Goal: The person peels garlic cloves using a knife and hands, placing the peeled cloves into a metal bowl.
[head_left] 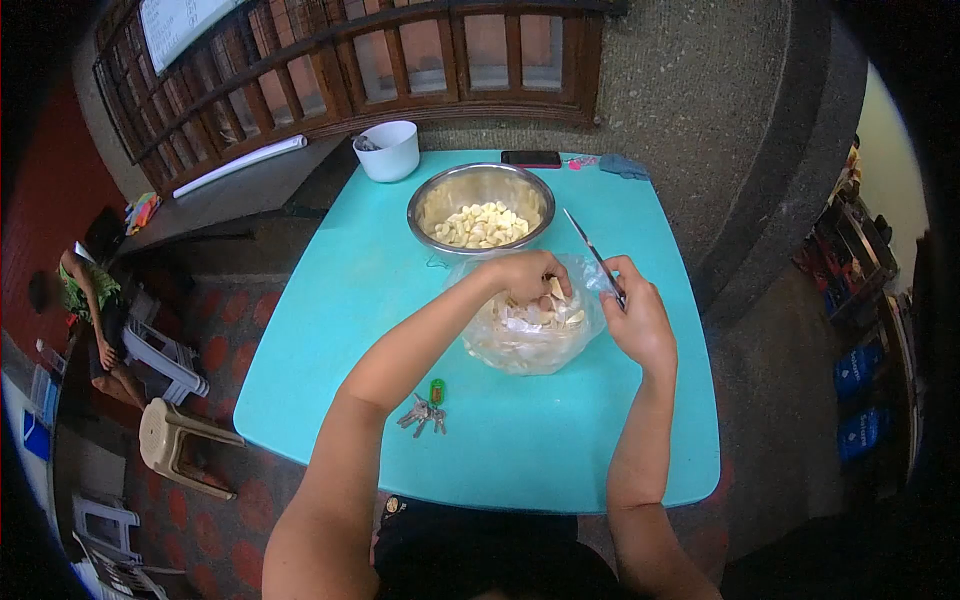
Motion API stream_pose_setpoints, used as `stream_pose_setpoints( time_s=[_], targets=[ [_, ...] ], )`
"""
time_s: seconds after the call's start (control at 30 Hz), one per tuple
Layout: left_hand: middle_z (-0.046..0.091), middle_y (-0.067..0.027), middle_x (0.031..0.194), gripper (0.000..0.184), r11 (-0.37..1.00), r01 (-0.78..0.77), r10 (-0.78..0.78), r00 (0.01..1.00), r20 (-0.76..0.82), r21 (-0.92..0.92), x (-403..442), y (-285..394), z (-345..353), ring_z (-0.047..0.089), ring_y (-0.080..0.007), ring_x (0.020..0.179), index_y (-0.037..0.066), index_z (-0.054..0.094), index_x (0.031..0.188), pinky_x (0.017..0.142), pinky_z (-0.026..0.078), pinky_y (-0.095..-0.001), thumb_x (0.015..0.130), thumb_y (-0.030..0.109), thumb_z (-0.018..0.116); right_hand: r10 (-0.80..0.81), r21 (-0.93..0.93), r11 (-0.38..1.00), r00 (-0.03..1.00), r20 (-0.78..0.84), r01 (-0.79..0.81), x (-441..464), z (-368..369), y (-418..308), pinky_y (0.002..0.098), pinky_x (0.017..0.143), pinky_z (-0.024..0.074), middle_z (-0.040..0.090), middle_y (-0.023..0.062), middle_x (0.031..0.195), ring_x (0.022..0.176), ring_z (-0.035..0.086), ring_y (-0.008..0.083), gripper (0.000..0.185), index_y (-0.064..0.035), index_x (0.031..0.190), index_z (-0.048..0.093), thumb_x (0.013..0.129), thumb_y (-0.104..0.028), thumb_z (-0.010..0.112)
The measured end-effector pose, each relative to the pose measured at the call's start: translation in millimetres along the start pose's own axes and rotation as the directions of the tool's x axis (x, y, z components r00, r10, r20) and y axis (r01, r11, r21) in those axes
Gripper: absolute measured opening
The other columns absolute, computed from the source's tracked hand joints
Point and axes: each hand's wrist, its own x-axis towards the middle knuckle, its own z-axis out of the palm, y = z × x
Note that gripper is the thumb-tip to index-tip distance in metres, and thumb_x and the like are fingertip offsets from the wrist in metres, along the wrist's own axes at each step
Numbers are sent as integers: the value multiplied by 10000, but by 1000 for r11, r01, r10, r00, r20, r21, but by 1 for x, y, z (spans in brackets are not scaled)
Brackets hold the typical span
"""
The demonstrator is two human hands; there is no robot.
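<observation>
My left hand (530, 275) reaches into the mouth of a clear plastic bag (530, 355), its fingers curled around a pale garlic clove (557, 288). More cloves and papery skins show through the bag, though the plastic blurs them. In my right hand (642, 315) is a small knife (590, 245), gripped by the handle, its blade pointing up and to the left, apart from the bag. Just behind the bag stands a steel bowl (424, 236) with many peeled garlic cloves (482, 226) inside.
Keys with a green tag (437, 391) lie on the turquoise table (340, 310), left of the bag. Along its far side are a white bowl (392, 155), a phone (531, 159) and a grey-blue cloth (623, 166). A plastic stool (165, 435) and a seated person (95, 300) are leftward.
</observation>
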Motion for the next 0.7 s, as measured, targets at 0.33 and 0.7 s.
stream_pose_setpoints(
  time_s=[0.33, 0.7],
  targets=[
    [657, -118, 813, 326, 970, -221, 241, 923, -299, 99, -34, -6, 10, 618, -150, 721, 49, 665, 1059, 665, 490, -297, 735, 34, 628, 51, -44, 998, 998, 28, -50, 0, -2, -1, 448, 682, 451, 609, 189, 742, 743, 604, 373, 286, -36, 1065, 502, 787, -42, 569],
    [636, -45, 887, 297, 897, -383, 162, 747, -645, -219, -57, -19, 35, 596, -106, 757, -30, 648, 1064, 705, 495, -251, 767, -23, 632, -136, 10, 990, 983, -124, 138, -25, 2, -44, 397, 719, 474, 578, 201, 1036, 837, 607, 299, 466, -56, 1243, 462, 828, -178, 635]
  ],
)
